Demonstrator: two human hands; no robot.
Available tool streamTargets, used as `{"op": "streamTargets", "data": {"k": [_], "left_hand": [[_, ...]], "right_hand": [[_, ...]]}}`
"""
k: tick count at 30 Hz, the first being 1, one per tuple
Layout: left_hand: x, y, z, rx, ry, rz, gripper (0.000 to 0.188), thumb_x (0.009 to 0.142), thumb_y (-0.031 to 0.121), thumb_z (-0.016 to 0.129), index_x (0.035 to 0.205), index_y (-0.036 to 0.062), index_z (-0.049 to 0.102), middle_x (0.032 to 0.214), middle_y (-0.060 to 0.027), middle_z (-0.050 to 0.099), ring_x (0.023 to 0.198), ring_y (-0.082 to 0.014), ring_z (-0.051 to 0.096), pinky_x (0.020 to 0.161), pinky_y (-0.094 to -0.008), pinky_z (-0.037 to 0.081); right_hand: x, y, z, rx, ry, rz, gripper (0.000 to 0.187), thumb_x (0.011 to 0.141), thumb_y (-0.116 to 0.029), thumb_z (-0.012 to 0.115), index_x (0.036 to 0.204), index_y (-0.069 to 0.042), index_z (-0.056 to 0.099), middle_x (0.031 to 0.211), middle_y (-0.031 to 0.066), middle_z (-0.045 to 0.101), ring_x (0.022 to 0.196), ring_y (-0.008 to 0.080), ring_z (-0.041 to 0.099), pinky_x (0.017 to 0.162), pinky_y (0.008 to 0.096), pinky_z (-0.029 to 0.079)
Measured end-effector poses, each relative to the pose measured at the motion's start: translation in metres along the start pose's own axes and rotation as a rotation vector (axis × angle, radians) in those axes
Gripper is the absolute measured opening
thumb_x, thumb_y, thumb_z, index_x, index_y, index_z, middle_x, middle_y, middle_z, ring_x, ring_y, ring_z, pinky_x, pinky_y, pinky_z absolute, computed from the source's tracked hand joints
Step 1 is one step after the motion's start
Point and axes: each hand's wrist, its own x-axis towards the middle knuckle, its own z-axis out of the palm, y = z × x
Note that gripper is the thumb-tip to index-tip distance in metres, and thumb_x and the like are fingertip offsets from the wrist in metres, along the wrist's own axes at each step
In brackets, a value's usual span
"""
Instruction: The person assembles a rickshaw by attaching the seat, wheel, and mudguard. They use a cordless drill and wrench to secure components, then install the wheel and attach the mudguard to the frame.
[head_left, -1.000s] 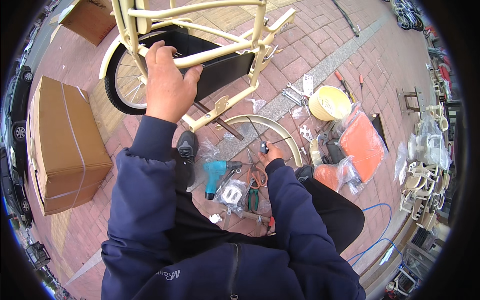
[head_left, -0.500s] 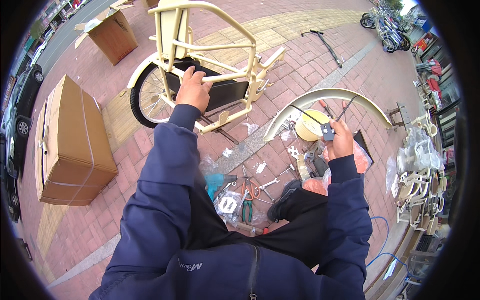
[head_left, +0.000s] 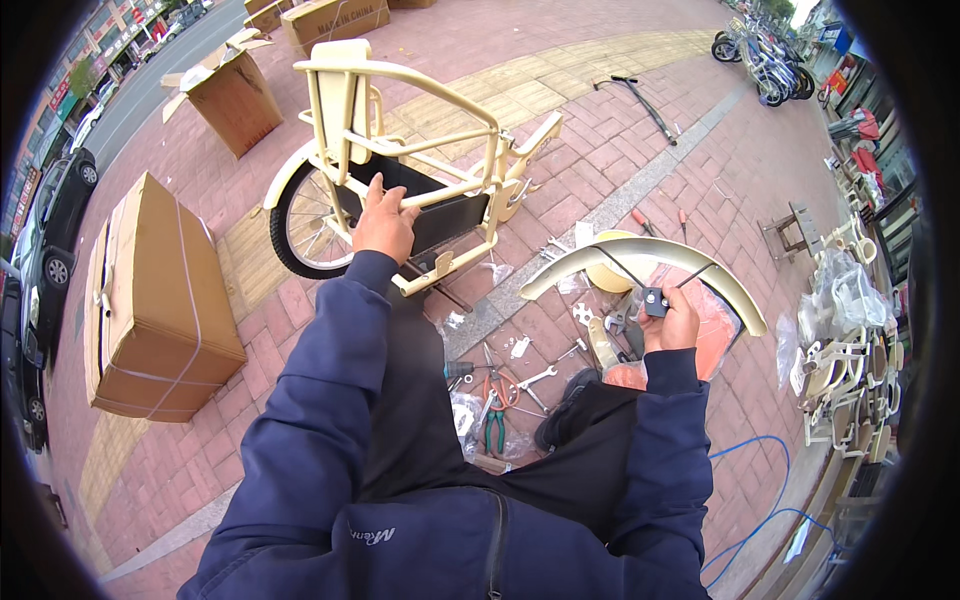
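Pinching the black bracket (head_left: 655,302) of a cream mudguard (head_left: 640,246), the right hand (head_left: 674,322) is nearly closed, thumb and fingers on the block, with the mudguard arching just beyond it. The left hand (head_left: 385,222) is half open, fingers spread over a tube of the cream frame (head_left: 490,160); how firmly it grips, I cannot tell. A wheel (head_left: 284,238) stands just left of that hand, a carton (head_left: 170,300) farther left. Pliers (head_left: 495,430) and a spanner (head_left: 540,376) lie between the hands, nearer the body
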Motion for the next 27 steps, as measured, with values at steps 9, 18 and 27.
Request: {"op": "streamTargets", "data": {"k": [9, 18, 27], "left_hand": [[-0.016, 0.015, -0.004, -0.009, 0.294, 0.040, 0.058, 0.083, 0.018, 0.072, 0.133, 0.0002, 0.049, 0.147, -0.0234, 0.037, 0.124, -0.0404, 0.051, 0.100, -0.0434, 0.045], [-0.086, 0.117, 0.005, -0.686, -0.239, 0.204, 0.015, 0.084, 0.009, 0.071, 0.095, -0.0002, 0.068, 0.086, -0.0145, 0.066, 0.074, -0.0272, 0.064, 0.069, -0.0340, 0.051], [-0.122, 0.134, 0.075, -1.071, -0.663, 0.286, 0.047, 0.086, 0.021, 0.074, 0.122, -0.0024, 0.055, 0.105, -0.0150, 0.066, 0.098, -0.0235, 0.065, 0.084, -0.0341, 0.051]], "right_hand": [[-0.018, 0.002, 0.033, -0.030, -0.118, 0.012, 0.008, 0.095, -0.014, 0.053, 0.096, -0.007, 0.056, 0.080, 0.0038, 0.061, 0.064, 0.0134, 0.059, 0.050, 0.0283, 0.050], [-0.022, 0.018, 0.049, -0.137, -0.322, 0.032, 0.016, 0.099, -0.019, 0.052, 0.104, -0.004, 0.057, 0.082, 0.0014, 0.061, 0.067, 0.0089, 0.060, 0.058, 0.0248, 0.050], [-0.026, 0.037, 0.045, -0.517, -0.368, 0.207, 0.030, 0.097, -0.028, 0.053, 0.086, -0.002, 0.061, 0.067, -0.0007, 0.056, 0.051, 0.0072, 0.048, 0.046, 0.0239, 0.037]]}}
